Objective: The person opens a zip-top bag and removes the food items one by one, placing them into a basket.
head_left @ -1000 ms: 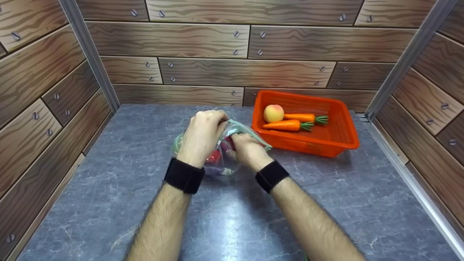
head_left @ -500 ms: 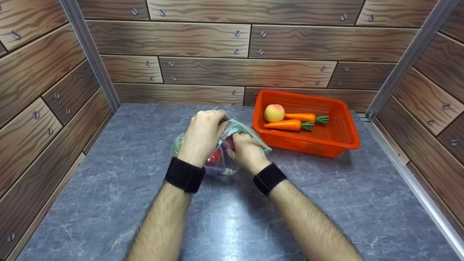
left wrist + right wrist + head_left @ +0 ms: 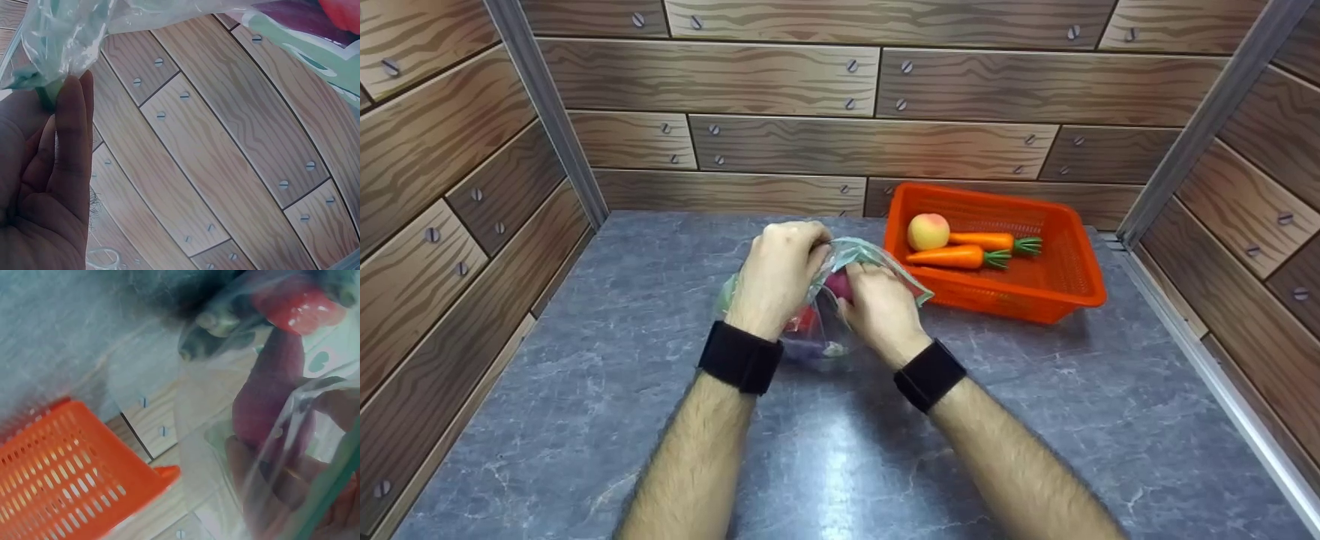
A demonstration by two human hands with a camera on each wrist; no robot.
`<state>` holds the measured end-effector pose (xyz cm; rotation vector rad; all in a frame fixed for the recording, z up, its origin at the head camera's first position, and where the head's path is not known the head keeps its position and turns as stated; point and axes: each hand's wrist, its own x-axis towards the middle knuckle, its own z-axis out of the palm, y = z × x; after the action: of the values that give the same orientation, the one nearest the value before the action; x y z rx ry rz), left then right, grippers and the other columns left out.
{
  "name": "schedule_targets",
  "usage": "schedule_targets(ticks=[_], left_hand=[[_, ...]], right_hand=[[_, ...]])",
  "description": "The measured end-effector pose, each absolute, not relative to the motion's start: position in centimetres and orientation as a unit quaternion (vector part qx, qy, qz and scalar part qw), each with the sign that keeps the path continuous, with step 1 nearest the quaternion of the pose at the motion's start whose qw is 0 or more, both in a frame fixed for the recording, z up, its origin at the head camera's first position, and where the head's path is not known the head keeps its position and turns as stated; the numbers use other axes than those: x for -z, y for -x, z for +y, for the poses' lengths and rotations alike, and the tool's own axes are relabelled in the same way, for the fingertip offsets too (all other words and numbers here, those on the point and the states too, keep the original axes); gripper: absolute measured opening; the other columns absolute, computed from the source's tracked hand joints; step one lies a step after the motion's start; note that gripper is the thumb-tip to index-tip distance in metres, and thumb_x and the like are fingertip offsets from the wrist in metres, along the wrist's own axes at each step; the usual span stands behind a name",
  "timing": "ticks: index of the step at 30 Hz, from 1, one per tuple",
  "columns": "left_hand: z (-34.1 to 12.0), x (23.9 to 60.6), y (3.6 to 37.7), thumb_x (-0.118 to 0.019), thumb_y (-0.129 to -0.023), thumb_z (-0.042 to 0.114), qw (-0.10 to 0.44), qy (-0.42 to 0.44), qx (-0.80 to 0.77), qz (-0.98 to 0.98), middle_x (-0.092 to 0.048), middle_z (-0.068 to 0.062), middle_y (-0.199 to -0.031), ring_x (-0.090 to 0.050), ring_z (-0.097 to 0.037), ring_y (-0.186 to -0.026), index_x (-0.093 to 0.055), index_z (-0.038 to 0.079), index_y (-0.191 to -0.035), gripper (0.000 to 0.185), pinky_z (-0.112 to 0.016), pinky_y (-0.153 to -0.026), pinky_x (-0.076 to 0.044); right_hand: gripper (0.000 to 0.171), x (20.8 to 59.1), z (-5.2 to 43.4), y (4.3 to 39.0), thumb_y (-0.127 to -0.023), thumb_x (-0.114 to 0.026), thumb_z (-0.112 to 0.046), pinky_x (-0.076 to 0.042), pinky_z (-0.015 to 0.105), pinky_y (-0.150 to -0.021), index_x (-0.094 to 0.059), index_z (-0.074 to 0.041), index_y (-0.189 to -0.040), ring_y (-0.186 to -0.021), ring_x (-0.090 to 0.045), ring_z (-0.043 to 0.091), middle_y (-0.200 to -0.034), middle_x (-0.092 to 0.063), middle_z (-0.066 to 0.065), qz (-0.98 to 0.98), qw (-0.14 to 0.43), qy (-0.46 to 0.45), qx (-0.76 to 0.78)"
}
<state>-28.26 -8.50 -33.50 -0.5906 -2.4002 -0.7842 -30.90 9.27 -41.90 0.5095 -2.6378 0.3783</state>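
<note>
A clear zip bag [image 3: 849, 251] with a greenish rim stands on the table, its mouth spread. My left hand [image 3: 780, 274] pinches the left side of the rim; in the left wrist view, the fingers [image 3: 70, 129] hold gathered plastic. Inside the mouth, my right hand [image 3: 879, 307] grips a purple-red vegetable [image 3: 267, 408] with a tapered end, partly hidden by fingers and film. Deeper in the bag lie a shiny red item [image 3: 801, 321] and a dark purple one [image 3: 806, 349] with a pale end. Something green shows at the bag's left side.
An orange perforated basket [image 3: 997, 289] stands at the back right, close to the bag. It holds a peach [image 3: 928, 232] and two carrots [image 3: 952, 256]. Wood-patterned walls [image 3: 780, 139] enclose the grey table [image 3: 585, 360] at the back and both sides.
My right hand has risen slightly with the purple-red vegetable. The bag's mouth has widened and its right corner has shifted a little right. My left hand keeps its hold on the rim.
</note>
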Motion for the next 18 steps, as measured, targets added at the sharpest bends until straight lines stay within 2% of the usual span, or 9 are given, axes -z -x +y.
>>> schedule_targets(ticks=[5, 10, 18], left_hand=[[-8.6, 33.4, 28.3, -0.079, -0.111, 0.007, 0.269, 0.217, 0.288, -0.893, -0.09, -0.014, -0.109, -0.088, -0.035, -0.105, -0.087, 0.002, -0.112, 0.009, -0.05, -0.097, -0.072], [-8.8, 33.4, 28.3, -0.08, -0.11, 0.008, 0.263, 0.21, 0.289, -0.896, -0.091, -0.014, -0.11, -0.088, -0.034, -0.106, -0.087, 0.003, -0.113, 0.01, -0.049, -0.098, -0.072], [-8.8, 33.8, 28.5, -0.08, -0.11, 0.007, 0.263, 0.204, 0.295, -0.896, -0.09, -0.014, -0.109, -0.088, -0.035, -0.105, -0.087, 0.003, -0.112, 0.008, -0.049, -0.097, -0.072]], right_hand=[[0.042, 40.9, 9.6, 30.5, -0.096, -0.094, -0.021, -0.071, 0.062, -0.081, -0.077, -0.001, -0.129, -0.098, -0.084, 0.049, -0.115, -0.086, 0.023, -0.943, 0.25, -0.188, -0.111], [0.05, 40.0, 10.1, 30.1, -0.097, -0.094, -0.022, -0.071, 0.059, -0.088, -0.076, 0.0, -0.139, -0.103, -0.084, 0.047, -0.121, -0.087, 0.023, -0.934, 0.279, -0.203, -0.094], [0.048, 39.4, 10.9, 29.8, -0.094, -0.097, -0.018, -0.072, 0.054, -0.099, -0.078, 0.0, -0.134, -0.112, -0.083, 0.044, -0.127, -0.087, 0.021, -0.911, 0.333, -0.22, -0.101]])
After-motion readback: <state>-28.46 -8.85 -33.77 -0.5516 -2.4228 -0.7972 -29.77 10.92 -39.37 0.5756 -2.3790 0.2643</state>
